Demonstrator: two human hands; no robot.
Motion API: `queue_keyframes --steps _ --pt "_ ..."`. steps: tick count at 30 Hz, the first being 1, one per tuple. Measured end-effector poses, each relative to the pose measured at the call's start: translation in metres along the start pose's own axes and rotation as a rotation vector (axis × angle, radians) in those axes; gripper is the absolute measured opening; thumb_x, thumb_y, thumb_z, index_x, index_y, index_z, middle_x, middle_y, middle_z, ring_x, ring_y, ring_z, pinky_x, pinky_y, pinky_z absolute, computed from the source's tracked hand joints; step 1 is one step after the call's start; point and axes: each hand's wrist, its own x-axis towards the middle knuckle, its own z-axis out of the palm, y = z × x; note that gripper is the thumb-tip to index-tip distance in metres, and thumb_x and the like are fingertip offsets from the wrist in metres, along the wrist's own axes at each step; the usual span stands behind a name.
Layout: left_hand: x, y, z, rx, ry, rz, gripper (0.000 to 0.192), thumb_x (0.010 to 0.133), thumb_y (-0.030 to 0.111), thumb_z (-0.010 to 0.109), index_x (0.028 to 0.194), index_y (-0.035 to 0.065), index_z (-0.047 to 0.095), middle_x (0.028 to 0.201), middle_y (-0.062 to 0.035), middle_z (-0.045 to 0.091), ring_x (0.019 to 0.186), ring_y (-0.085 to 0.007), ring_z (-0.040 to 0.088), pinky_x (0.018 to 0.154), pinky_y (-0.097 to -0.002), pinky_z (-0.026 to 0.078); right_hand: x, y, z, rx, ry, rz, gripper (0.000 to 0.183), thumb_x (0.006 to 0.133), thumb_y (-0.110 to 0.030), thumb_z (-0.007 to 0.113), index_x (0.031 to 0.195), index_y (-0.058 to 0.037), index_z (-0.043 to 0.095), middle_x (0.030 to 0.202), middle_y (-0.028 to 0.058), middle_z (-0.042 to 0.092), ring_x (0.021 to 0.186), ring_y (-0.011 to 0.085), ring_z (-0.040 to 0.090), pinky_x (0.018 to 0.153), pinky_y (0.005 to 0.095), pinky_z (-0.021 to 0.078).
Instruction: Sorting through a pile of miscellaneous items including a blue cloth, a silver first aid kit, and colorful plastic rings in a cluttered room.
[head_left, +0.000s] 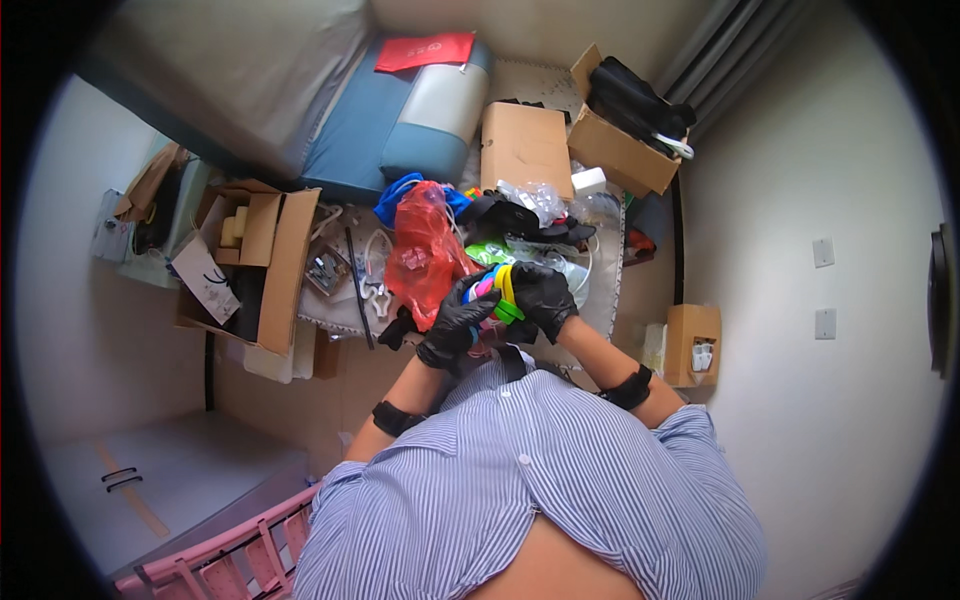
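Several colourful bands (487, 286), in blue, pink, yellow, green and white, are bunched between my hands. My left hand (456, 322), in a black glove, grips the bunch from the left side. My right hand (541, 295), also black-gloved, holds the yellow and green ones at the right side. What the bands are made of is too small to tell. Just behind my left hand lies a crumpled red plastic bag (421, 251). A green plastic package (487, 253) and a black cap-like item (504, 217) lie beyond my hands.
An open cardboard box (281, 277) with smaller boxes stands left, near white hangers (377, 259) and a black rod (358, 289). Farther back are a closed cardboard box (526, 146), an open carton (626, 154) holding black items, and a blue-grey cushion (435, 112). A pink chair (247, 547) stands lower left.
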Motion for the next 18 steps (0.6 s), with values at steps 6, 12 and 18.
queue_keyframes --steps 6,12,18 --pt "0.001 0.004 0.001 0.154 0.044 0.049 0.047 0.076 0.01 0.064 0.117 0.0016 0.044 0.109 -0.0085 0.051 0.097 -0.0151 0.051 0.086 -0.027 0.042 0.006 0.006 -0.002 -0.158 -0.003 0.095 0.023 0.074 -0.02 0.055 0.093 -0.0104 0.063 0.085 0.0116 0.062 0.08 0.0243 0.06 0.069 0.0314 0.046" --pt "0.005 0.01 -0.002 0.251 0.022 0.026 0.045 0.077 0.012 0.063 0.116 0.0006 0.044 0.109 -0.0086 0.05 0.098 -0.015 0.05 0.086 -0.0257 0.041 0.015 0.069 0.006 0.335 -0.263 0.121 0.028 0.072 -0.016 0.053 0.097 -0.0035 0.059 0.07 0.0055 0.06 0.059 0.0162 0.057 0.054 0.0292 0.0459" --pt "-0.006 0.034 0.003 0.093 -0.153 0.064 0.042 0.083 0.021 0.053 0.118 0.0001 0.045 0.116 -0.0089 0.049 0.107 -0.0183 0.046 0.093 -0.0301 0.035 0.016 0.027 -0.009 0.994 -0.361 0.299 0.018 0.076 -0.014 0.058 0.09 -0.0027 0.059 0.071 0.0014 0.057 0.061 0.0094 0.052 0.055 0.0215 0.0434"
